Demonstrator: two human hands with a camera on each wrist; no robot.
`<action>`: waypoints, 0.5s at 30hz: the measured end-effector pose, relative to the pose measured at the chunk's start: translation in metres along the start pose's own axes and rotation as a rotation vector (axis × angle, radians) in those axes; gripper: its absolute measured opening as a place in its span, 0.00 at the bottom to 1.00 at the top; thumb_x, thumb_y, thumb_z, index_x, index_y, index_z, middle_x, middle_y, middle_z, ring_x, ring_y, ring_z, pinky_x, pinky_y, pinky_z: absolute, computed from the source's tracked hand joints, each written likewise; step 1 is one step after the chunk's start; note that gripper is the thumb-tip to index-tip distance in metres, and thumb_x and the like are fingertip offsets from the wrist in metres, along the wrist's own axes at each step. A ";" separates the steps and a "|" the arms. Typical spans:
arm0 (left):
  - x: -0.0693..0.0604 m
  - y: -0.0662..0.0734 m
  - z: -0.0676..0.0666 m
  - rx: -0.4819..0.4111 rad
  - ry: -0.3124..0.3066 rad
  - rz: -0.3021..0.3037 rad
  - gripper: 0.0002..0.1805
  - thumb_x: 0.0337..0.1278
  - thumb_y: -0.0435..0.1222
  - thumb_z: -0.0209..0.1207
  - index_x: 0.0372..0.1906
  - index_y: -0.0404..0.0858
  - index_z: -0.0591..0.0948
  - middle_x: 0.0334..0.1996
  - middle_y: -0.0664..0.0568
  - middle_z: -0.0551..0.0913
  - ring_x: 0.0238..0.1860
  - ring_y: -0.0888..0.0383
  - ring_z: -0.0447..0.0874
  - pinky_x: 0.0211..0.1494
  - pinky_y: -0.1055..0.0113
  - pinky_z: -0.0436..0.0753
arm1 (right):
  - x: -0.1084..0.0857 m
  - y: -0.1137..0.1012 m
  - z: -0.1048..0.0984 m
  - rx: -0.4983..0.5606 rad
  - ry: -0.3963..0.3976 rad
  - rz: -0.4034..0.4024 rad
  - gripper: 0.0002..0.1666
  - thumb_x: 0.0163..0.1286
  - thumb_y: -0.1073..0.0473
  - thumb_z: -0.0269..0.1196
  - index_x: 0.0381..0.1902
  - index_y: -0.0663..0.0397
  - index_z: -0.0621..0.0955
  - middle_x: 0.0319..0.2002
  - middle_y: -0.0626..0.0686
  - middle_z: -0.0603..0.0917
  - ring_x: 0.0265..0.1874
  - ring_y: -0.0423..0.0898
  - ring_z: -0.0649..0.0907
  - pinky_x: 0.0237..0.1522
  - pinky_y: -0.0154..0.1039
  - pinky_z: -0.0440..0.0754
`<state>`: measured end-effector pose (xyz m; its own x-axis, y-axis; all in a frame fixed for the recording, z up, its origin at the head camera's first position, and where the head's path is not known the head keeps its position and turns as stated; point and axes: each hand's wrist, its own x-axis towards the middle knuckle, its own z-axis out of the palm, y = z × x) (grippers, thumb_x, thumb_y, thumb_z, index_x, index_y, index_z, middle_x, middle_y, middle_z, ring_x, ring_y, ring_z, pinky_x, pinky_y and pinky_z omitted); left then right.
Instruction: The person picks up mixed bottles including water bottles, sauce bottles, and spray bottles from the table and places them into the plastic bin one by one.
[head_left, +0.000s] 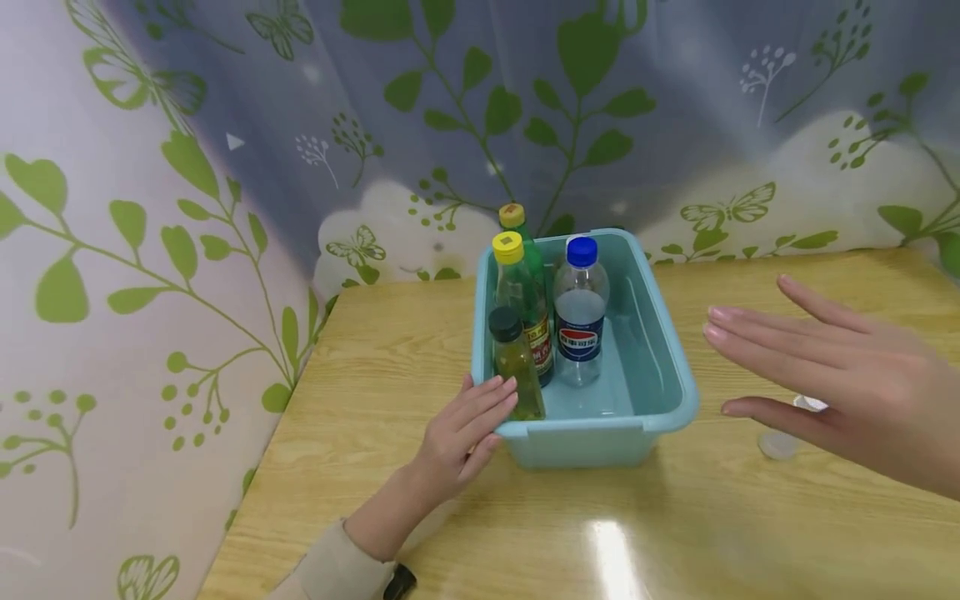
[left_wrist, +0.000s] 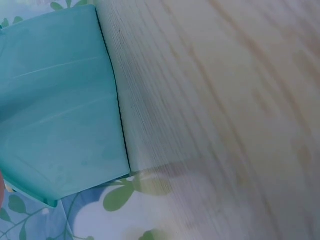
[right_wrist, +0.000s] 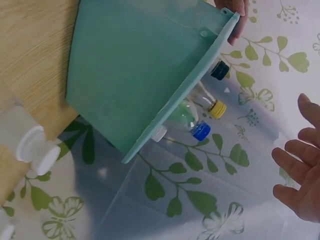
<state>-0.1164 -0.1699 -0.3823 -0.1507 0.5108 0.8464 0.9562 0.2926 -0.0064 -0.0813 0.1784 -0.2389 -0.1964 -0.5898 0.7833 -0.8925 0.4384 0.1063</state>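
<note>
A light blue plastic bin (head_left: 667, 400) stands on the table with several bottles upright inside. Its left side holds a small dark-capped bottle (head_left: 519, 367) of yellowish liquid and two yellow-capped bottles, the rear one green (head_left: 533, 258). A clear Pepsi bottle (head_left: 579, 333) with a blue cap stands beside them; behind it is a white cap (right_wrist: 159, 133). My left hand (head_left: 465, 429) rests on the bin's front left corner, fingers extended over the rim near the dark-capped bottle. My right hand (head_left: 847, 367) hovers right of the bin, fingers spread, holding nothing.
White-capped containers (right_wrist: 42, 155) stand on the wooden table (head_left: 390, 350) to the right of the bin, partly hidden by my right hand in the head view. A leaf-patterned curtain (head_left: 450, 108) hangs behind and to the left of the table.
</note>
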 end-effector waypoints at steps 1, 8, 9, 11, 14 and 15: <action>0.000 0.000 0.000 -0.001 0.000 -0.001 0.22 0.73 0.38 0.43 0.53 0.24 0.78 0.59 0.39 0.76 0.61 0.45 0.74 0.71 0.51 0.62 | -0.004 0.001 -0.001 -0.013 -0.005 0.014 0.32 0.71 0.40 0.51 0.53 0.61 0.81 0.49 0.59 0.84 0.62 0.33 0.71 0.70 0.42 0.62; -0.001 0.002 0.002 -0.001 0.011 -0.002 0.21 0.73 0.38 0.43 0.52 0.24 0.78 0.59 0.39 0.76 0.61 0.45 0.74 0.70 0.51 0.62 | -0.026 0.010 -0.010 -0.037 -0.012 0.133 0.36 0.70 0.38 0.51 0.53 0.66 0.80 0.51 0.62 0.82 0.61 0.28 0.71 0.71 0.40 0.61; -0.001 0.002 0.002 0.000 0.012 -0.001 0.21 0.73 0.38 0.43 0.52 0.24 0.78 0.59 0.39 0.76 0.61 0.45 0.74 0.71 0.51 0.62 | -0.029 0.011 -0.011 -0.052 -0.021 0.150 0.37 0.70 0.37 0.50 0.53 0.66 0.80 0.52 0.61 0.81 0.61 0.27 0.69 0.71 0.39 0.60; -0.001 0.002 0.001 0.000 0.011 0.000 0.21 0.73 0.38 0.43 0.52 0.23 0.78 0.59 0.39 0.76 0.61 0.45 0.74 0.71 0.51 0.62 | -0.035 0.015 -0.012 -0.063 -0.027 0.177 0.38 0.70 0.36 0.50 0.54 0.66 0.79 0.55 0.57 0.78 0.61 0.26 0.68 0.71 0.40 0.59; -0.001 0.002 0.000 -0.001 0.008 0.002 0.21 0.73 0.37 0.43 0.52 0.23 0.78 0.58 0.38 0.76 0.61 0.45 0.74 0.71 0.51 0.62 | -0.042 0.020 -0.014 -0.066 -0.027 0.210 0.38 0.70 0.36 0.50 0.54 0.67 0.79 0.58 0.50 0.74 0.62 0.26 0.67 0.71 0.41 0.58; -0.001 0.002 0.000 -0.003 0.006 0.001 0.21 0.73 0.37 0.43 0.52 0.23 0.78 0.58 0.38 0.76 0.61 0.45 0.73 0.71 0.51 0.62 | -0.045 0.023 -0.015 -0.066 -0.025 0.220 0.39 0.69 0.36 0.50 0.54 0.68 0.78 0.59 0.48 0.73 0.62 0.26 0.67 0.72 0.42 0.57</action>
<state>-0.1141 -0.1699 -0.3833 -0.1481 0.5067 0.8493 0.9571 0.2897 -0.0059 -0.0866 0.2247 -0.2625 -0.3944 -0.4916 0.7764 -0.7988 0.6011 -0.0251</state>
